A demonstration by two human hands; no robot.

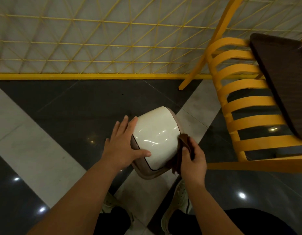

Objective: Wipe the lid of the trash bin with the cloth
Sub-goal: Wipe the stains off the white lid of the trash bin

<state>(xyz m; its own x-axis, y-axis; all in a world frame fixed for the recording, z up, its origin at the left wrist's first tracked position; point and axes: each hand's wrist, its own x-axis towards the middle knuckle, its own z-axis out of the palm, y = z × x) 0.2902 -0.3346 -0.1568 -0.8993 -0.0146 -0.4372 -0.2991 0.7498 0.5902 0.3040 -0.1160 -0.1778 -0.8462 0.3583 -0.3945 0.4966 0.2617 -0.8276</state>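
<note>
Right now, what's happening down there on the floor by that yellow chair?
A person is cleaning a small trash bin on the tiled floor. The left hand lies flat against the bin's cream lid, steadying it, with straight fingers. The right hand grips a brown cloth pressed to the lid's right edge. The yellow chair stands just to the right, apart from the bin.

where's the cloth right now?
Head view, lower centre-right: the brown cloth is gripped in the right hand, against the right edge of the bin's white lid, opposite the left hand.
</note>
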